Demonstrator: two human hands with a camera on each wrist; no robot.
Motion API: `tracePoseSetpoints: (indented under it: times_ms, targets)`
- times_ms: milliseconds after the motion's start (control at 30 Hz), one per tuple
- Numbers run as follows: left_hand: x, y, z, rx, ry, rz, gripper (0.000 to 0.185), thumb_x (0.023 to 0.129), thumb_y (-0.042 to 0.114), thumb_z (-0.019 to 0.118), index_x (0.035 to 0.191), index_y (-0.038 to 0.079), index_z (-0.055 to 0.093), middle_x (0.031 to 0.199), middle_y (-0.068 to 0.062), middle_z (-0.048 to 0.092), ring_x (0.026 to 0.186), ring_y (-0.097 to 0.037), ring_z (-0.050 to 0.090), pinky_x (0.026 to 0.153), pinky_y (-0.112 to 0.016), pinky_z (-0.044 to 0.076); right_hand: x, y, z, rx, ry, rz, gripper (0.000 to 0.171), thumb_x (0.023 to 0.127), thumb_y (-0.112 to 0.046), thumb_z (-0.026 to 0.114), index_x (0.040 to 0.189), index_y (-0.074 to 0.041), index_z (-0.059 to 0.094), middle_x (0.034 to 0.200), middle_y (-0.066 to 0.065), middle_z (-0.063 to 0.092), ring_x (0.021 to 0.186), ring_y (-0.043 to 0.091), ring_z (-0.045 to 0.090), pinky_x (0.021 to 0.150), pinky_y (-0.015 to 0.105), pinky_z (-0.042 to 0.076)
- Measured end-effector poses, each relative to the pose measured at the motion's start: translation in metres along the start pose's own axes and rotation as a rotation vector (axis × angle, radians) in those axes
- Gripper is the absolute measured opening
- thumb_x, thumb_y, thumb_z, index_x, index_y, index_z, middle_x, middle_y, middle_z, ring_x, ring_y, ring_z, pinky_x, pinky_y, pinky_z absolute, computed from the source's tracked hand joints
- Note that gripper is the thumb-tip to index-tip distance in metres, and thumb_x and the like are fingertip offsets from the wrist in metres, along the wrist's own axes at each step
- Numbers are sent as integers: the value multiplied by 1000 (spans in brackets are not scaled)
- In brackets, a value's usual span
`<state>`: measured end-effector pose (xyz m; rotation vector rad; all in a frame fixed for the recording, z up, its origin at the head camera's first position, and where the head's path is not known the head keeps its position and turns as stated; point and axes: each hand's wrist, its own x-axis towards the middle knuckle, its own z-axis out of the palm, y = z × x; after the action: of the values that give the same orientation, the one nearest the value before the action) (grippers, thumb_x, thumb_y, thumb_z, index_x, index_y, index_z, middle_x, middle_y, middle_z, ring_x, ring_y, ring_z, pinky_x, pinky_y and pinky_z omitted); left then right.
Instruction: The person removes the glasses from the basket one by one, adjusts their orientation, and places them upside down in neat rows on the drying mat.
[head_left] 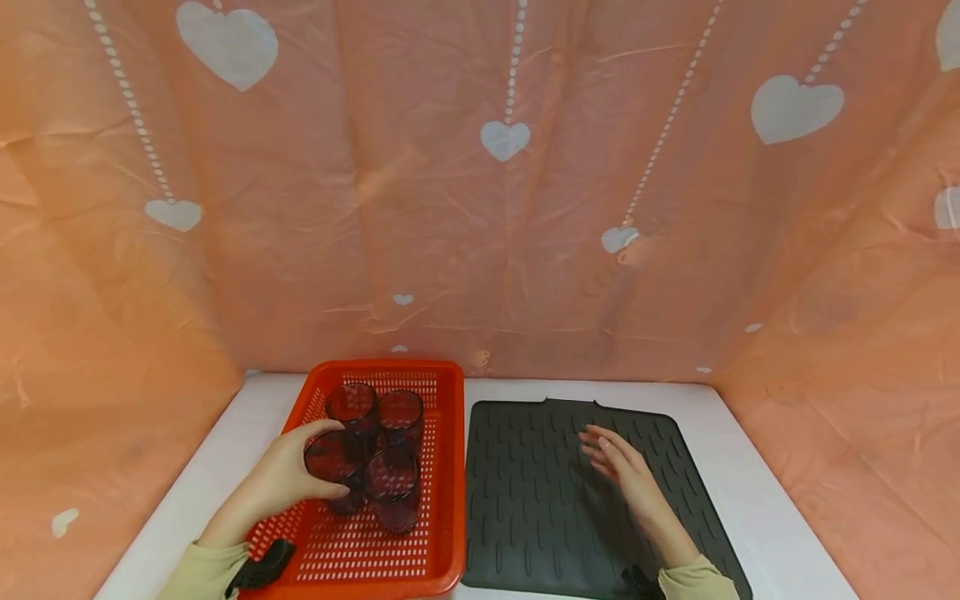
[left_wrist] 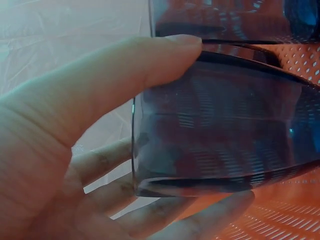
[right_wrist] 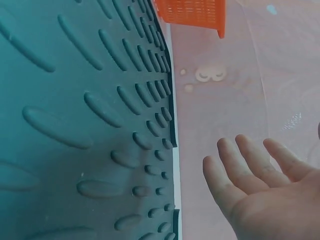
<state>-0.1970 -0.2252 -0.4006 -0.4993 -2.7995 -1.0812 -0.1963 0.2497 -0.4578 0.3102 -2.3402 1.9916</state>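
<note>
Right, from my seat the basket (head_left: 452, 500) sits at 7 o'clock in the head view, and there's the action: my left hand (head_left: 288, 471) has hold of a dark glass (head_left: 328, 457), thumb on the near side, fingers round the far side! That glass is at 8 o'clock in a tight cluster of four, inside the basket; whether its base touches the mesh, I can't tell. The three other glasses (head_left: 400, 409) stand at 11, 1 and 5 o'clock of the bunch. Over to my left wrist camera: thumb pressed along the glass, a neighbour just past it at 12 o'clock, orange mesh beyond at 4. Now across to 5 o'clock in the head view, where the black mat (head_left: 525, 483) lies just beside the basket on the white table (head_left: 757, 508). My right hand (head_left: 618, 467) hovers above it, fingers wide and loose, pointing towards 11 o'clock, a shadow on the ridges below
</note>
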Motion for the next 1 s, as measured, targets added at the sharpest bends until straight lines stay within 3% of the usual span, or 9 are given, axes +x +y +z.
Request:
tracePoseSetpoints:
  times_ms: [367, 600, 1000]
  targets:
    - [-10, 9, -19, -30, 73, -36, 82, 57, 32, 93, 127, 9, 56, 105, -12, 65, 81, -19, 64, 64, -32, 51, 2, -4, 3, 60, -13, 67, 50, 105, -31, 36, 140, 6, 39, 138, 28, 44, 125, 33, 47, 97, 29, 44]
    - [-20, 19, -31, -55, 128, -70, 80, 61, 37, 91, 129, 16, 54, 110, -9, 64, 87, -22, 64, 59, -29, 50, 4, -5, 6, 76, -23, 52, 50, 105, -30, 35, 140, 7, 38, 138, 29, 42, 124, 29, 49, 97, 30, 44]
    - [-30, 31, -32, -262, 230, -145, 73, 68, 25, 88, 131, 14, 53, 120, -9, 55, 85, -13, 65, 63, -27, 53, 6, -1, 9, 90, -57, -25, 47, 106, -24, 35, 139, 9, 36, 136, 32, 43, 122, 30, 51, 96, 31, 45]
